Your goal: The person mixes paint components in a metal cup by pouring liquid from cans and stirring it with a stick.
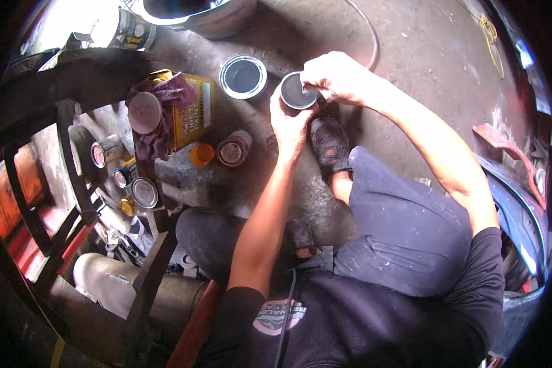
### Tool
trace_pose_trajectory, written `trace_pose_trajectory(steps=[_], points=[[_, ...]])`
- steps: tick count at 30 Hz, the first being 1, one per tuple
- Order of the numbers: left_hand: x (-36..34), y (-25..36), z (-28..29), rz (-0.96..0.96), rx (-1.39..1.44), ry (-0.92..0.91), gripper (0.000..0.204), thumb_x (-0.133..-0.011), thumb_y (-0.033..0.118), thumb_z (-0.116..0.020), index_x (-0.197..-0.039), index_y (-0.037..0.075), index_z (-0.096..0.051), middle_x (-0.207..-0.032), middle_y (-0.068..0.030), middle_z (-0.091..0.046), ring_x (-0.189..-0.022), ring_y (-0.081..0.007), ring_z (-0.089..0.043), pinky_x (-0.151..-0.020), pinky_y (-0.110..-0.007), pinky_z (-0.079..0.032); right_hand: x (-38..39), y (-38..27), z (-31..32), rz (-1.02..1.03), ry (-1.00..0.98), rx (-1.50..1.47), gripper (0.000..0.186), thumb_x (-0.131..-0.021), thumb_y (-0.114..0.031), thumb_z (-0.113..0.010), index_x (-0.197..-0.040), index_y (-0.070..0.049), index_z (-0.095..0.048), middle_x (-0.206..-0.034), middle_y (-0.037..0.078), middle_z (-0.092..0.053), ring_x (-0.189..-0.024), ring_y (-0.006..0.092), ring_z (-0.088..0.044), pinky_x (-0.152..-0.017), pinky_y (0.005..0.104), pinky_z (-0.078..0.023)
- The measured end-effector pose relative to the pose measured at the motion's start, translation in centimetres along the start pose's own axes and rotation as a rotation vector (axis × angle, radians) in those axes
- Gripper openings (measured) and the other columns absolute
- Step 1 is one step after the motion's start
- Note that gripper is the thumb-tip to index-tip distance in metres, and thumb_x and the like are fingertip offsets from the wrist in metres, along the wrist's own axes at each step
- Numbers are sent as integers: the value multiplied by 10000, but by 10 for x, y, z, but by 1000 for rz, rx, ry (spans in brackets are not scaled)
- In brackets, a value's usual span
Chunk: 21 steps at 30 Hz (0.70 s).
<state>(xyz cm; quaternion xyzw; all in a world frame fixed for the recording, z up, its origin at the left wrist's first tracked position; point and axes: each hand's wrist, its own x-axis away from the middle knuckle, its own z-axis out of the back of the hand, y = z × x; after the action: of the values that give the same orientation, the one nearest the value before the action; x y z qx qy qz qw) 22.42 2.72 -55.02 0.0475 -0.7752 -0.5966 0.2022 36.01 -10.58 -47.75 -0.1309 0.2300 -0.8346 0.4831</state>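
Observation:
My left hand is wrapped round a small round cup of dark grey liquid, holding it upright above the floor. Over the cup's right rim, the fingers of my right hand are pinched together; whatever they hold is hidden by the hand and the glare. Just left of the cup, an open paint can with grey paint inside stands on the floor. Closer to me are a small closed can and an orange cap. A yellow rectangular tin stands farther left.
A purple rag and a round pinkish lid lie by the tin. Dark metal frame bars cross the left side. A large basin and a hose are at the far side. Blue car panels stand right.

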Motion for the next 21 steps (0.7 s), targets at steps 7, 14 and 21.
trace_pose_trajectory(steps=[7,14,21], points=[[1,-5,1,11,7,-13,821,-728,-52,-868,-1442,30,-470,-1411,-122,-569,-1307,-252,-576,-1145,-409,-477,1,-1,-2,-1,-15,-152,214,-757,-130,-792,-923,-63,-676,-811,108,-632,-779,329,-663,-704,427,-529],[-5,-29,2,1,160,-25,842,-716,-44,-880,-1444,28,-464,-1413,-124,-567,-1310,-253,-572,-1156,-408,-465,-1,-1,-1,59,32,-214,170,-781,-90,-780,-904,-69,-664,-812,111,-628,-792,328,-654,-711,427,-518],[-6,-34,4,41,158,-25,845,-722,-24,-891,-1449,30,-464,-1421,-121,-564,-1308,-254,-575,-1155,-409,-468,-2,-7,8,20,124,-28,171,-780,-105,-778,-875,-51,-646,-784,116,-616,-818,337,-669,-745,435,-532]])
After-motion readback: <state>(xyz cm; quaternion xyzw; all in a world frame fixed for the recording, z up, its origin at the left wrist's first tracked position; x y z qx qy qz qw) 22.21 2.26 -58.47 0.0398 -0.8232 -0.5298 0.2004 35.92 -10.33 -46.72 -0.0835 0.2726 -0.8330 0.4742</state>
